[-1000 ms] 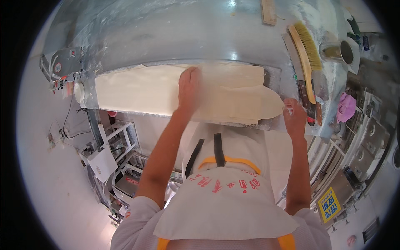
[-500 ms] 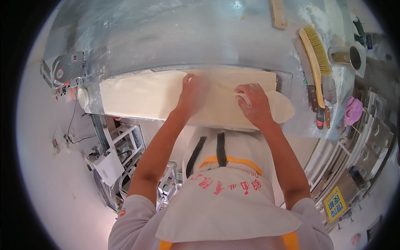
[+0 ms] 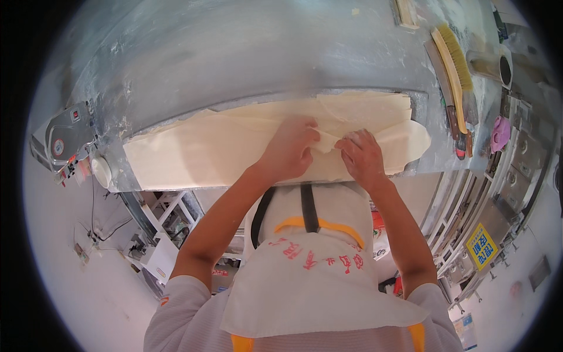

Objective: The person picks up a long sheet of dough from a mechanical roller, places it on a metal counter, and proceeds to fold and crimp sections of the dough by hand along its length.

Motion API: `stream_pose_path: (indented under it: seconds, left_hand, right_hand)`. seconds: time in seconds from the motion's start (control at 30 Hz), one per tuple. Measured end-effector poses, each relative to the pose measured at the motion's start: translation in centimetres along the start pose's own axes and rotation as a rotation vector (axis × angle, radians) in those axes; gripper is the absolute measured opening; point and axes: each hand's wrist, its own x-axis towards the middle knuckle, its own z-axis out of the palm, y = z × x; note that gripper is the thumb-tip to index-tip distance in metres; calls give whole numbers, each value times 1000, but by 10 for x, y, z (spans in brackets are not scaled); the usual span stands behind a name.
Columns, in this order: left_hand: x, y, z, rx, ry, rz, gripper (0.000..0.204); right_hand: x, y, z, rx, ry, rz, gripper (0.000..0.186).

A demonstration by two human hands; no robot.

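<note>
A long stack of thin, pale dough sheets lies across the near edge of the metal worktable. Over its right half, my left hand is closed, pinching a raised fold of the top sheet. Close beside it on the right, my right hand pinches the same fold with fingers and thumb. Between the two hands the dough is lifted and creased, and wrinkles run out to both sides. The stack's far edge is uneven, and its right end is rounded. My left palm hides part of the dough beneath.
At the right of the worktable lie a yellow-bristled brush, a long knife and a metal cup. A wooden piece is at the far right. On the left are a grey device and a white bowl. A pink cloth hangs beyond the right edge.
My left hand has moved right, toward my right hand. The top sheet between them has been drawn into a raised fold, and the far layers now show more. The whole view has shifted slightly.
</note>
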Motion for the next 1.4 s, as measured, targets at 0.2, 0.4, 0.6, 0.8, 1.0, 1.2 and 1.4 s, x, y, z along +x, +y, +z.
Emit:
stream_pose_path:
  seconds: [0.2,0.4,0.6,0.8,1.0,1.2,1.4]
  left_hand:
    - [2,-14,-1,203,-94,9,29]
    - [-9,-25,3,250,-37,126,26]
    - [-10,-18,7,223,-65,9,24]
    - [-5,-6,13,190,8,-164,25]
    - [-2,-8,13,150,14,-161,23]
    - [2,-8,9,180,-82,-145,23]
    - [1,-10,7,155,-116,-141,24]
  right_hand:
    - [-4,-4,8,2,39,12,33]
    - [-6,-13,8,53,31,95,28]
    - [-6,-19,36,-14,92,234,26]
    - [0,-31,50,-21,136,384,27]
    - [9,-35,46,30,85,476,24]
    - [12,-35,42,20,41,471,19]
    - [10,-39,40,7,82,444,19]
